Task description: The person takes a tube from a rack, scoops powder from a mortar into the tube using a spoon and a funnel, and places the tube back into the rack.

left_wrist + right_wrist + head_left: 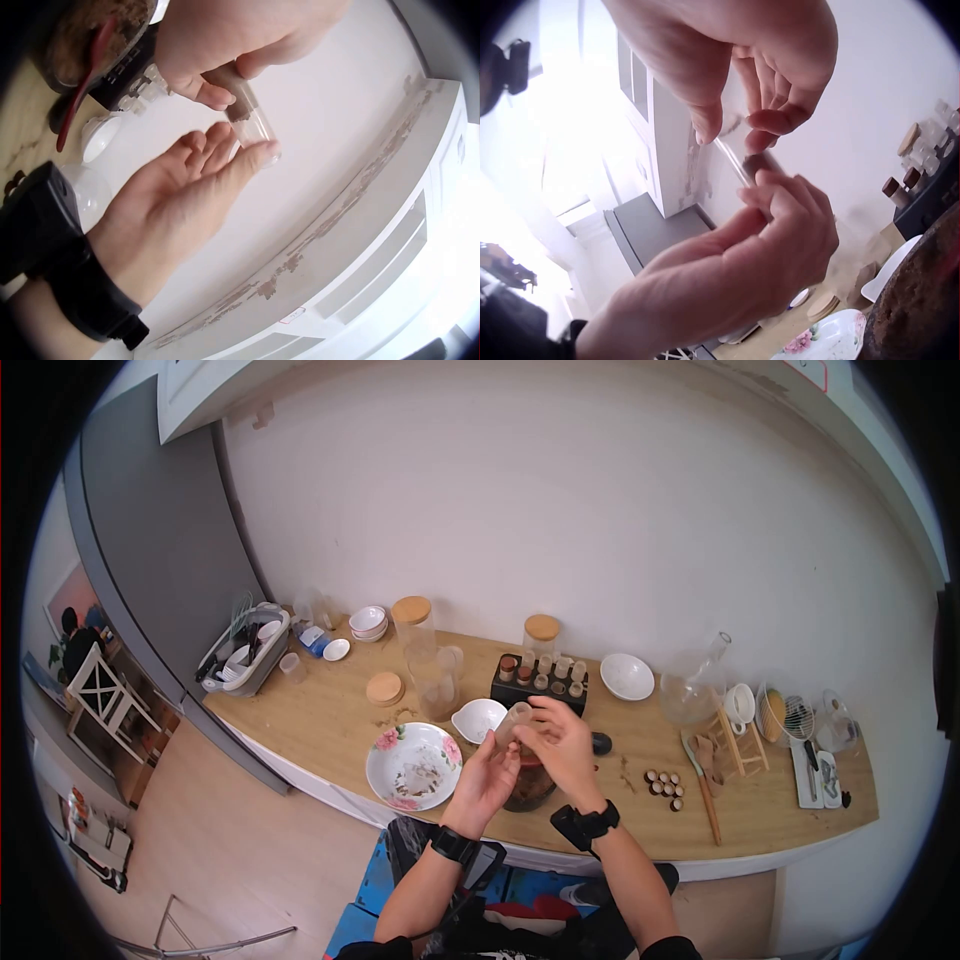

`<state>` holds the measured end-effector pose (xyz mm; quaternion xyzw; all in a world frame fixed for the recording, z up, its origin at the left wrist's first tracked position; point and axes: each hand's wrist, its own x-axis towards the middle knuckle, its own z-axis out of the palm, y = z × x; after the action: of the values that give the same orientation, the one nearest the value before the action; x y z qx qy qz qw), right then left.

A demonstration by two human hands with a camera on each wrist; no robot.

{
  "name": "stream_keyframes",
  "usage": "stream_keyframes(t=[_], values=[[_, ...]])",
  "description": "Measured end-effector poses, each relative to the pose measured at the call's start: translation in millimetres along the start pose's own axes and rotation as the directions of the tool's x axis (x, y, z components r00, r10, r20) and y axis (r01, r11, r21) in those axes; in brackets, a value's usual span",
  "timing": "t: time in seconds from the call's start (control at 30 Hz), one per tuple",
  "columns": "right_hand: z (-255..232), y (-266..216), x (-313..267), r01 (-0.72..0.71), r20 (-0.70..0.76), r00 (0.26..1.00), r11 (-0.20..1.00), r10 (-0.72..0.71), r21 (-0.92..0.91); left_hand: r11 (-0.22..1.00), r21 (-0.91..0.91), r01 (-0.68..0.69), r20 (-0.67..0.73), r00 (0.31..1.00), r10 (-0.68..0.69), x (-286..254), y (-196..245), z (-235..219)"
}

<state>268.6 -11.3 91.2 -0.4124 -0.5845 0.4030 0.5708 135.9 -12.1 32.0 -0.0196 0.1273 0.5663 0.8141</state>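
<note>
Both hands hold a small clear glass tube (259,133), part filled with brown material, at a tilt over the counter's front. My left hand (487,782) grips the filled part, its fingers (791,195) wrapped round it. At the clear end, my right hand (562,745) pinches the tube with thumb and fingertips. Below the hands stands a bowl of brown, soil-like material (530,792), partly hidden by them; a red spoon (96,56) lies across it. Behind stands a black rack (508,693) of several similar tubes, some with brown tops.
Left of the hands is a flowered bowl (377,768) with crumbs, near a small white bowl (478,712) and a tall glass jar (438,695). To the right are small brown-rimmed caps (664,785), a wooden-handled tool (708,805) and a glass flask (688,695).
</note>
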Motion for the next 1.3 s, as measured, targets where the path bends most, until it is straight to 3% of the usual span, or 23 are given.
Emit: stream_keyframes(t=[0.13, 0.23, 0.37, 0.4, 0.47, 0.5, 0.53, 0.57, 0.6, 0.67, 0.7, 0.77, 0.8, 0.83, 0.87, 0.93, 1.0, 1.03, 1.1, 1.13, 1.2, 1.3], values=[[-47, -2, -10, 0.036, -0.218, 0.976, 0.987, -0.002, 0.155, 0.992, 0.065, -0.107, 0.022, 0.994, 0.106, 6, 13, -9], [-84, 18, -28, -0.041, -0.456, 0.882, 0.983, 0.119, 0.176, 0.976, 0.094, -0.195, 0.043, 0.981, 0.192, 14, 26, -19], [-123, 108, -66, -0.193, -0.581, 0.778, 0.971, 0.239, 0.140, 0.960, 0.058, -0.274, 0.019, 0.962, 0.273, 27, 58, -45], [-124, 133, -75, -0.241, -0.563, 0.785, 0.964, 0.260, 0.110, 0.960, 0.058, -0.273, 0.026, 0.962, 0.272, 32, 70, -49], [-125, 166, -86, -0.287, -0.551, 0.785, 0.955, 0.283, 0.082, 0.882, 0.119, -0.455, -0.008, 0.888, 0.460, 41, 94, -52], [-123, 177, -88, -0.358, -0.493, 0.797, 0.930, 0.350, 0.082, 0.883, 0.124, -0.453, -0.004, 0.889, 0.457, 44, 108, -50], [-120, 183, -89, -0.426, -0.430, 0.801, 0.901, 0.416, 0.079, 0.816, 0.225, -0.533, 0.048, 0.842, 0.537, 47, 124, -45], [-118, 184, -87, -0.424, -0.428, 0.801, 0.901, 0.419, 0.087, 0.728, 0.319, -0.607, 0.109, 0.787, 0.608, 50, 138, -41], [-115, 186, -86, -0.445, -0.418, 0.796, 0.892, 0.437, 0.085, 0.723, 0.327, -0.609, 0.113, 0.785, 0.610, 55, 151, -36], [-109, 191, -84, -0.466, -0.405, 0.790, 0.880, 0.460, 0.091, 0.493, 0.467, -0.734, 0.178, 0.624, 0.761, 63, 173, -24], [-108, 195, -84, -0.473, -0.406, 0.788, 0.877, 0.462, 0.082, 0.489, 0.472, -0.734, 0.181, 0.623, 0.761, 65, 183, -17], [-111, 209, -86, -0.476, -0.413, 0.785, 0.876, 0.462, 0.075, 0.290, 0.631, -0.719, 0.250, 0.543, 0.802, 69, 195, -4], [-113, 219, -90, -0.433, -0.406, 0.834, 0.899, 0.373, -0.064, 0.291, 0.632, -0.718, 0.254, 0.547, 0.798, 70, 199, 1], [-113, 221, -91, -0.381, -0.385, 0.878, 0.902, 0.285, -0.201, 0.169, 0.700, -0.694, 0.318, 0.514, 0.796, 72, 202, 4], [-114, 222, -92, -0.381, -0.392, 0.875, 0.903, 0.283, -0.198, 0.041, 0.750, -0.661, 0.384, 0.485, 0.786, 74, 203, 7], [-113, 222, -92, -0.399, -0.385, 0.872, 0.894, 0.302, -0.202, -0.021, 0.753, -0.657, 0.420, 0.456, 0.785, 89, 206, 3], [-112, 224, -93, -0.400, -0.392, 0.869, 0.895, 0.302, -0.198, -0.305, 0.739, -0.601, 0.617, 0.421, 0.665, 104, 212, -10], [-110, 221, -93, -0.403, -0.393, 0.868, 0.894, 0.305, -0.195, -0.305, 0.739, -0.601, 0.618, 0.423, 0.663, 104, 212, -13], [-111, 215, -96, -0.386, -0.385, 0.883, 0.880, 0.267, -0.276, -0.633, 0.726, -0.267, 0.653, 0.555, 0.515, 109, 207, -19], [-111, 211, -93, -0.361, -0.373, 0.900, 0.864, 0.225, -0.351, -0.634, 0.723, -0.274, 0.658, 0.555, 0.510, 112, 203, -16], [-108, 205, -92, -0.378, -0.380, 0.892, 0.865, 0.244, -0.332, -0.600, 0.758, -0.256, 0.640, 0.470, 0.608, 113, 197, -15], [-111, 215, -93, -0.370, -0.379, 0.894, 0.870, 0.239, -0.326, -0.597, 0.751, -0.283, 0.654, 0.447, 0.611, 108, 187, -2]])
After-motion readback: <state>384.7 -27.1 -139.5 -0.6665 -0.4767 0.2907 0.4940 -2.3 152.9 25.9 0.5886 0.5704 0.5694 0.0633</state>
